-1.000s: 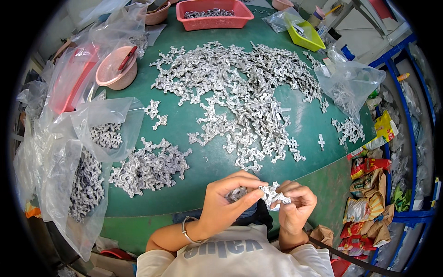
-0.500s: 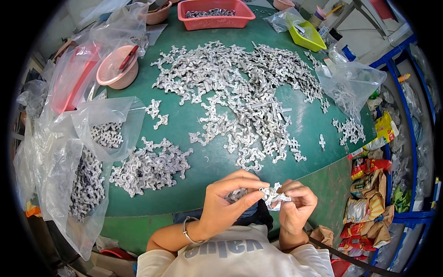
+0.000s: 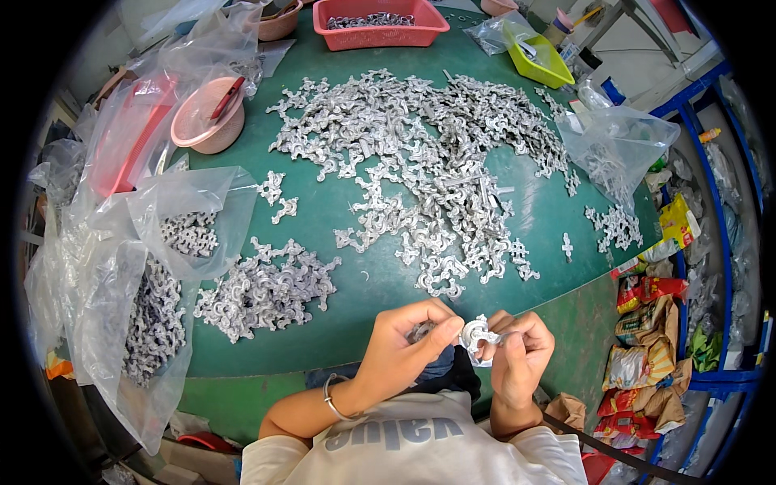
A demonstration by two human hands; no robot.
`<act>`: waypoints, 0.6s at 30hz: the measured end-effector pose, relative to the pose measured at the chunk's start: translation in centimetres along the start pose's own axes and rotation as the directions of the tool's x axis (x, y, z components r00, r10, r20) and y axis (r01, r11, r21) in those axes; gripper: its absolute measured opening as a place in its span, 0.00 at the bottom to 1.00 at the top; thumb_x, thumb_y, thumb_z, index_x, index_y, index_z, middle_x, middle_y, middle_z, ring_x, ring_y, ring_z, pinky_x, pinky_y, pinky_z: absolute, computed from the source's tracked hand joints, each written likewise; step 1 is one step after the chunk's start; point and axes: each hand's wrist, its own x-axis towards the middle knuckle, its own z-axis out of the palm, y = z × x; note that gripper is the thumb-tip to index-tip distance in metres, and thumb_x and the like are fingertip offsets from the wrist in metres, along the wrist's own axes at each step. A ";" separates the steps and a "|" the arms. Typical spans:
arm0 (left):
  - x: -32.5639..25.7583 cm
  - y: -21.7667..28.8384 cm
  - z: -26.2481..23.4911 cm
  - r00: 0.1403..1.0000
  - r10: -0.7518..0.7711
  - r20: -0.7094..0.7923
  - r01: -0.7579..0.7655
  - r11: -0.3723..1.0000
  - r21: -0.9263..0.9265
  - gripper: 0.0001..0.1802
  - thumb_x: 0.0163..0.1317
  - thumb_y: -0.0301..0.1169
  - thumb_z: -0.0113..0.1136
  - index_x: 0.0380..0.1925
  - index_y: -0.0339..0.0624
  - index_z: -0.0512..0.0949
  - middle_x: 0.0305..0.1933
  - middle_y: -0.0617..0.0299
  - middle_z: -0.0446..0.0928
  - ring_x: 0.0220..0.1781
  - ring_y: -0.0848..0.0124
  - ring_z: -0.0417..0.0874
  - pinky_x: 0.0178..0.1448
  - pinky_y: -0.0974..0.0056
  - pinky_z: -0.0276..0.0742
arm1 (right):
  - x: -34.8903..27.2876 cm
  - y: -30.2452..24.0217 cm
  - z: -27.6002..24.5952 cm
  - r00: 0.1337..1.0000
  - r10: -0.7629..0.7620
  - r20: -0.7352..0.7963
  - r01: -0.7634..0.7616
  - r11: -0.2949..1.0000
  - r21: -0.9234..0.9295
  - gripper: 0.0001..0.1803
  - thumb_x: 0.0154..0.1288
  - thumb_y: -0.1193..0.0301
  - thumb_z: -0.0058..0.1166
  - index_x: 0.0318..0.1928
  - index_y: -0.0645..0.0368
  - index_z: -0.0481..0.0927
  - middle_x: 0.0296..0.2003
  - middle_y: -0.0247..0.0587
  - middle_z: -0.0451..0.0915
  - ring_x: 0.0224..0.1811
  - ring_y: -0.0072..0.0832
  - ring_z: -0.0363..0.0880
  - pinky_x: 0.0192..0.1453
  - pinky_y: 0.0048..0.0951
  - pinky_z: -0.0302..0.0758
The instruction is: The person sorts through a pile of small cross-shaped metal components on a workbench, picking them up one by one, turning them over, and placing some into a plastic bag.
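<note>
A small silver-grey metal casting [image 3: 478, 333] with rounded lobes is held up in front of my body. My right hand [image 3: 524, 356] pinches its right end between thumb and fingers. Close against its left side is my left hand [image 3: 412, 343], thumb and forefinger pressed together. Between the fingers of that hand shows more grey metal [image 3: 420, 331], partly hidden, so its shape is unclear. Beyond my hands, a large heap of similar castings [image 3: 388, 121] spreads over the green table [image 3: 323, 356]. A smaller pile of castings [image 3: 271, 291] lies to the left.
Clear plastic bags [image 3: 105, 283] with castings fill the left side, and another plastic bag [image 3: 618, 149] lies at right. A pink bowl [image 3: 208, 129] holds a red-handled tool. Farther off stand a pink tray [image 3: 380, 36] of metal parts and a yellow-green basket [image 3: 541, 65]. Blue shelving [image 3: 695, 153] borders the right.
The casting has been turned between my fingers and now shows a rounded face. My left fingers have closed in from a wider spread, while the piles look unchanged.
</note>
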 end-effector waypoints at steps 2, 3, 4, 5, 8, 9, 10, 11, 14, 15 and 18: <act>0.0 -0.1 0.0 1.000 -0.003 0.008 0.003 1.000 -0.018 0.10 0.63 0.28 0.51 0.26 0.32 0.72 0.27 0.62 0.71 0.20 0.84 0.64 0.22 0.78 0.57 | 0.0 0.0 0.0 1.000 0.002 0.001 -0.002 1.000 -0.001 0.11 0.63 0.71 0.50 0.26 0.63 0.68 0.20 0.46 0.75 0.26 0.29 0.73 0.35 0.29 0.72; 0.1 0.0 0.0 1.000 -0.006 0.009 0.007 1.000 -0.030 0.11 0.63 0.29 0.51 0.26 0.32 0.72 0.27 0.62 0.71 0.20 0.84 0.63 0.22 0.78 0.57 | 0.0 0.0 0.0 1.000 0.002 0.001 -0.002 1.000 -0.001 0.11 0.63 0.71 0.50 0.26 0.63 0.68 0.20 0.46 0.75 0.26 0.29 0.73 0.35 0.29 0.72; 0.1 0.0 0.1 1.000 -0.010 0.009 0.010 0.999 -0.042 0.11 0.64 0.29 0.51 0.26 0.32 0.72 0.27 0.62 0.71 0.20 0.84 0.63 0.21 0.78 0.57 | 0.0 0.0 -0.1 1.000 0.001 0.002 -0.001 1.000 -0.001 0.11 0.63 0.71 0.49 0.26 0.63 0.68 0.20 0.46 0.75 0.26 0.29 0.73 0.35 0.29 0.72; 0.1 0.1 0.1 1.000 -0.013 0.009 0.013 0.998 -0.054 0.11 0.64 0.29 0.50 0.26 0.32 0.72 0.27 0.62 0.71 0.20 0.84 0.63 0.21 0.78 0.57 | 0.0 0.0 -0.1 1.000 0.002 0.003 -0.002 1.000 0.004 0.11 0.63 0.71 0.50 0.26 0.63 0.68 0.20 0.46 0.76 0.26 0.29 0.73 0.35 0.29 0.72; 0.1 -0.1 0.1 1.000 -0.008 -0.008 0.007 0.998 -0.054 0.10 0.63 0.28 0.51 0.26 0.32 0.73 0.27 0.62 0.71 0.20 0.84 0.64 0.21 0.78 0.57 | 0.0 0.3 -0.3 1.000 -0.005 0.026 0.005 1.000 0.000 0.10 0.63 0.71 0.50 0.29 0.65 0.70 0.22 0.45 0.76 0.27 0.29 0.74 0.35 0.28 0.71; 0.0 -0.1 -0.1 0.998 -0.008 -0.062 0.007 1.000 -0.018 0.09 0.62 0.27 0.53 0.26 0.32 0.74 0.27 0.63 0.72 0.23 0.83 0.65 0.24 0.78 0.59 | 0.1 0.7 -0.6 0.999 -0.014 0.046 0.015 1.000 -0.013 0.09 0.63 0.72 0.50 0.30 0.66 0.71 0.22 0.45 0.76 0.27 0.28 0.74 0.34 0.27 0.71; 0.0 0.1 -0.6 0.993 -0.005 -0.117 0.007 1.000 0.019 0.08 0.60 0.26 0.54 0.26 0.32 0.74 0.27 0.64 0.73 0.25 0.83 0.67 0.27 0.77 0.62 | 0.3 1.0 -0.7 0.997 -0.023 0.067 0.025 0.999 -0.026 0.09 0.63 0.72 0.50 0.32 0.67 0.72 0.23 0.45 0.77 0.28 0.28 0.74 0.33 0.26 0.71; -0.1 0.3 -1.2 0.985 -0.001 -0.172 0.011 0.998 0.057 0.07 0.59 0.25 0.55 0.26 0.32 0.75 0.27 0.66 0.74 0.27 0.82 0.69 0.30 0.76 0.65 | 0.5 1.0 -1.0 1.000 0.027 0.014 -0.025 0.992 -0.121 0.08 0.62 0.73 0.50 0.33 0.67 0.73 0.24 0.44 0.77 0.28 0.27 0.74 0.32 0.25 0.70; -0.6 1.1 -5.1 0.887 0.373 -0.271 -0.137 0.774 0.618 0.02 0.54 0.21 0.57 0.25 0.34 0.76 0.27 0.59 0.76 0.29 0.74 0.75 0.34 0.71 0.69 | 1.7 1.6 -2.9 0.988 0.084 -0.132 -0.135 0.888 -0.440 0.07 0.59 0.76 0.52 0.37 0.66 0.76 0.27 0.41 0.78 0.29 0.23 0.75 0.29 0.21 0.68; -0.9 1.4 -6.7 0.834 0.455 -0.313 -0.104 0.686 0.720 0.02 0.53 0.20 0.57 0.24 0.33 0.75 0.24 0.58 0.76 0.26 0.73 0.75 0.33 0.70 0.69 | 2.0 2.4 -3.9 0.987 0.064 -0.147 -0.137 0.813 -0.565 0.07 0.57 0.77 0.53 0.37 0.65 0.77 0.27 0.40 0.78 0.29 0.21 0.75 0.28 0.20 0.68; -2.5 3.5 -10.5 0.775 0.503 -0.383 0.190 0.391 0.900 0.08 0.52 0.23 0.59 0.20 0.32 0.72 0.18 0.55 0.71 0.18 0.68 0.68 0.25 0.65 0.62 | 2.9 3.1 -4.4 0.999 0.040 -0.036 -0.052 0.549 -0.834 0.12 0.49 0.76 0.60 0.37 0.62 0.79 0.32 0.41 0.78 0.34 0.29 0.76 0.34 0.26 0.70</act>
